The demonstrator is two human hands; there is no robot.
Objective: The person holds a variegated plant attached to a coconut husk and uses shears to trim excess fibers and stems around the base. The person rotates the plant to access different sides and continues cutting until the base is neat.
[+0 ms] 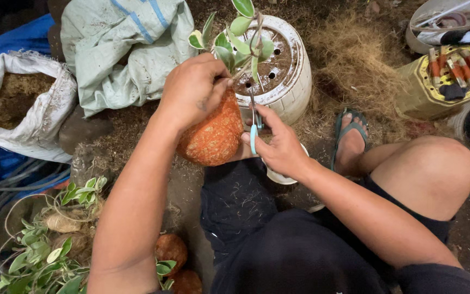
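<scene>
My left hand (191, 90) grips the top of a round ball wrapped in orange netting (213, 136), from which a small plant with green leaves (237, 41) rises. My right hand (278, 144) holds small scissors with a light blue handle (253, 130); their blades point up beside the ball, near the plant's stem. Both hands work over my lap, just in front of an upturned white pot (278, 71) with holes in its base.
A white sack of brown fibre (20, 100) and a pale green sack (121, 43) lie at the left. Loose coconut fibre (349, 65) covers the ground. Finished plant balls (55, 239) lie lower left. A yellow container (444, 81) stands at right. My sandalled foot (349, 139) rests nearby.
</scene>
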